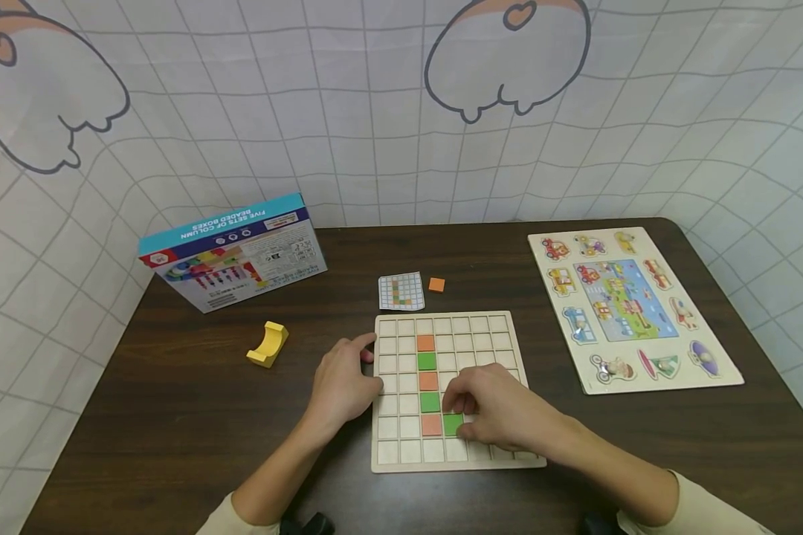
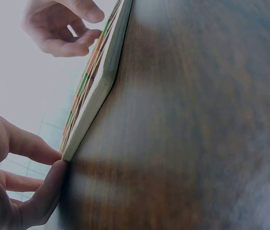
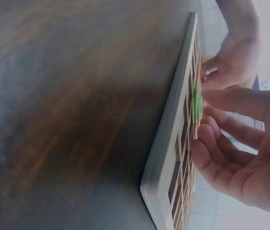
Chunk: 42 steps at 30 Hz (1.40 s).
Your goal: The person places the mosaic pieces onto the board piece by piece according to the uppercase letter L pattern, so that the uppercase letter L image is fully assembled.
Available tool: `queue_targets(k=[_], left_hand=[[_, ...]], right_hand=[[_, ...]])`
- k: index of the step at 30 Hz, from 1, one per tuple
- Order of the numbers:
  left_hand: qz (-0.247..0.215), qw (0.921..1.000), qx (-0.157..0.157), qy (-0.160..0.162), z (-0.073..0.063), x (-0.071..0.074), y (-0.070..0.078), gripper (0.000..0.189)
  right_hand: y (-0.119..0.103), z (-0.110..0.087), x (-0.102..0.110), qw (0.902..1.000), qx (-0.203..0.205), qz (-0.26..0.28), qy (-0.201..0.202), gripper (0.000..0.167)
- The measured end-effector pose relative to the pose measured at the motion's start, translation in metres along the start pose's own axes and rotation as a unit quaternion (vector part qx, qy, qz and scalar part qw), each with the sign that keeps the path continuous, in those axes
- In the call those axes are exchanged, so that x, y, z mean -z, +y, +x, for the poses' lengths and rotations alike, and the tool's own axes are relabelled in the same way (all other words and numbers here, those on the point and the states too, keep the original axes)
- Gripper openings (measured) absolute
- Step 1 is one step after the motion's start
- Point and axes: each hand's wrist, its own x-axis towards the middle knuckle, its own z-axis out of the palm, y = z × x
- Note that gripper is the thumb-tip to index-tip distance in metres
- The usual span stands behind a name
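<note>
A pale wooden grid board (image 1: 401, 449) lies on the table, with a column of alternating orange and green square tiles set in its cells. My left hand (image 1: 344, 380) holds the board's left edge, thumb and fingertips right at the rim; in the left wrist view the fingers (image 2: 32, 146) meet that edge. Over the front part of the board, my right hand (image 1: 498, 409) pinches a green tile (image 1: 452, 424) between thumb and fingers. This tile sits beside the lowest orange tile (image 1: 431, 425). In the right wrist view the green tile (image 3: 197, 103) shows against the thumb.
Behind the board lie a small printed grid card (image 1: 401, 291) and a loose orange tile (image 1: 436, 284). A yellow arched block (image 1: 268, 345) rests at left, before a toy box (image 1: 241, 256). A picture puzzle board (image 1: 562, 364) occupies the right side of the dark table (image 1: 174, 438).
</note>
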Motion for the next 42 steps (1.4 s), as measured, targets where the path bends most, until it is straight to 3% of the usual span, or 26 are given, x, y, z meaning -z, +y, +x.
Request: queue_targets(k=[27, 42], left_hand=[[-0.001, 1.0, 0.0, 0.001, -0.001, 0.001, 0.001, 0.069], [0.0, 1.0, -0.001, 0.001, -0.001, 0.001, 0.001, 0.07]], right_hand=[[0.015, 0.019, 0.038, 0.9975, -0.038, 0.048, 0.035, 0.021], [0.043, 0.045, 0.06, 0.9887, -0.033, 0.13, 0.069, 0.031]])
